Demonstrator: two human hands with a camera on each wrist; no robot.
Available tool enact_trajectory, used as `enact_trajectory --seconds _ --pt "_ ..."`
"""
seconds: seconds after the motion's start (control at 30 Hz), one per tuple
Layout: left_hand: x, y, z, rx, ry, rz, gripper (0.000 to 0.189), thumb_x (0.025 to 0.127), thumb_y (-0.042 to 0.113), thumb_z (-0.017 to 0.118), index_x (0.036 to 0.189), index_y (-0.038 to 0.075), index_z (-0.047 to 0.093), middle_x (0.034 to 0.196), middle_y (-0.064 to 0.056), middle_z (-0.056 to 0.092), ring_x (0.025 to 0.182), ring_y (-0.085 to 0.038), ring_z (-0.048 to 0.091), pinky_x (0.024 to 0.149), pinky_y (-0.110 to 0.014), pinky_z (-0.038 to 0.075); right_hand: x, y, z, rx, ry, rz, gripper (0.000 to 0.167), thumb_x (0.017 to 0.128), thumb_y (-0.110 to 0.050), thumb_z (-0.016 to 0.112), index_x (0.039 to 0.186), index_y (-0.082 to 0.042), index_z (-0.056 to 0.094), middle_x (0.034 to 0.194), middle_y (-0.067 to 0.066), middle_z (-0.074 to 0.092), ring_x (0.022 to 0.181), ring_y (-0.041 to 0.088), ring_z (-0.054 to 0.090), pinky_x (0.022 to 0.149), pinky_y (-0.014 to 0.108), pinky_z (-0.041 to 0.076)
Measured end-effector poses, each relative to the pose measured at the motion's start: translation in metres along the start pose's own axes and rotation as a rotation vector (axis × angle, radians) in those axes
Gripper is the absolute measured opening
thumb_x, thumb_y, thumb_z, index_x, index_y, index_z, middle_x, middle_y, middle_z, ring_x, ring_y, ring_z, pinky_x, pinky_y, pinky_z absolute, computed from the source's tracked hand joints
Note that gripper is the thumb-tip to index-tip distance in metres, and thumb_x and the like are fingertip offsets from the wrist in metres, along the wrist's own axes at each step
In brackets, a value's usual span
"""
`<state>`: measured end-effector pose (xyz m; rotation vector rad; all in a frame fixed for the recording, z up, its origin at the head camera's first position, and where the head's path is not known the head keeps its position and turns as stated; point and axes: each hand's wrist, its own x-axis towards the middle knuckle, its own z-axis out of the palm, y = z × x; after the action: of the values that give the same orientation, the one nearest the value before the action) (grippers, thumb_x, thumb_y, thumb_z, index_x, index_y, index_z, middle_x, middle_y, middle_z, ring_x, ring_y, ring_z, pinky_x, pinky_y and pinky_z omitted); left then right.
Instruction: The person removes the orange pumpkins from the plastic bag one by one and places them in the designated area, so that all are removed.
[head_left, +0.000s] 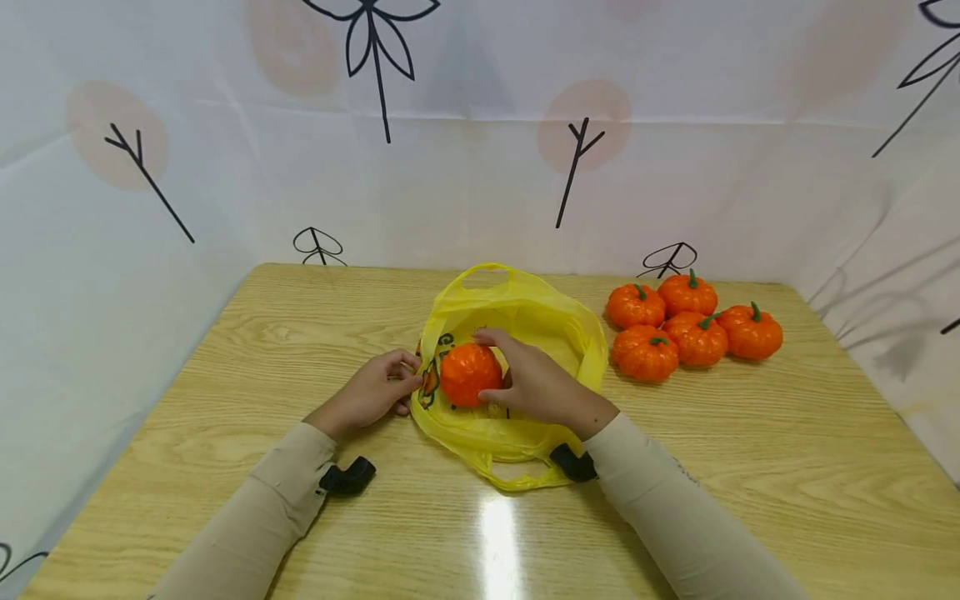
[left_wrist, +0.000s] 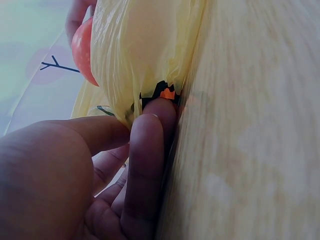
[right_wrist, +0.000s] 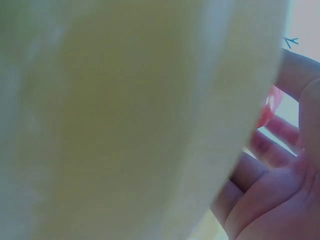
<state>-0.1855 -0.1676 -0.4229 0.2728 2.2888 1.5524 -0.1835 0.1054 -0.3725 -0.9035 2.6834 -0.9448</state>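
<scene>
A yellow plastic bag [head_left: 513,437] lies on the table with its mouth spread wide and printed marks on its left side. My left hand [head_left: 372,392] pinches the bag's left edge; in the left wrist view, thumb and fingers meet on the thin yellow plastic [left_wrist: 150,45]. Over the bag's mouth, my right hand [head_left: 543,387] grips an orange toy pumpkin [head_left: 469,375], thumb on the near side and fingers on the far side. From the right wrist, the bag hides most of the pumpkin [right_wrist: 270,106]. The pumpkin's underside is out of sight.
Several orange pumpkins [head_left: 647,353] with green stems stand grouped to the right of the bag. Behind the wooden table [head_left: 315,325] hangs a white patterned cloth [head_left: 465,183]. Black wrist mounts [head_left: 348,477] stick out from both sleeves.
</scene>
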Motion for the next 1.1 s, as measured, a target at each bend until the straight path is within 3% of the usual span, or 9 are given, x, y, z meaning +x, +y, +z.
enact_trajectory --seconds 0.33,0.57,0.8,1.1 --pt "-0.0007 0.0015 0.0002 0.002 -0.003 0.004 0.021 0.103 0.014 0.057 0.121 0.003 0.053 0.095 -0.012 0.061 0.07 -0.018 0.058 0.065 -0.028 0.057 -0.0027 -0.003 -0.0017 0.003 -0.043 -0.048 0.07 0.088 -0.009 0.077 0.148 -0.015 0.042 0.148 0.011 0.047 0.109 0.022 0.061 0.088 0.038 0.058" --pt "-0.0021 0.004 0.0005 0.021 0.002 0.015 0.021 0.102 0.014 0.057 0.12 0.004 0.054 0.095 -0.012 0.063 0.07 -0.017 0.059 0.065 -0.028 0.057 -0.0023 -0.0011 0.0004 0.1 -0.098 -0.089 0.064 0.092 -0.013 0.072 0.147 -0.017 0.041 0.148 0.007 0.046 0.114 0.022 0.059 0.091 0.04 0.056" --pt "-0.0013 0.0043 0.0001 0.041 0.009 0.019 0.021 0.102 0.014 0.058 0.12 0.004 0.055 0.095 -0.012 0.064 0.07 -0.016 0.059 0.065 -0.027 0.057 -0.0023 -0.0035 0.0022 0.158 -0.115 -0.034 0.062 0.092 -0.041 0.072 0.143 -0.02 0.042 0.135 -0.001 0.055 0.11 0.015 0.061 0.09 0.037 0.055" --pt "-0.0008 0.0022 0.0008 0.037 0.02 0.005 0.022 0.101 0.017 0.06 0.118 0.004 0.054 0.092 -0.011 0.063 0.07 -0.016 0.058 0.063 -0.027 0.057 -0.0047 -0.0067 0.0038 0.148 -0.109 0.014 0.057 0.092 -0.044 0.072 0.131 -0.017 0.04 0.126 0.004 0.06 0.107 0.016 0.062 0.09 0.033 0.055"
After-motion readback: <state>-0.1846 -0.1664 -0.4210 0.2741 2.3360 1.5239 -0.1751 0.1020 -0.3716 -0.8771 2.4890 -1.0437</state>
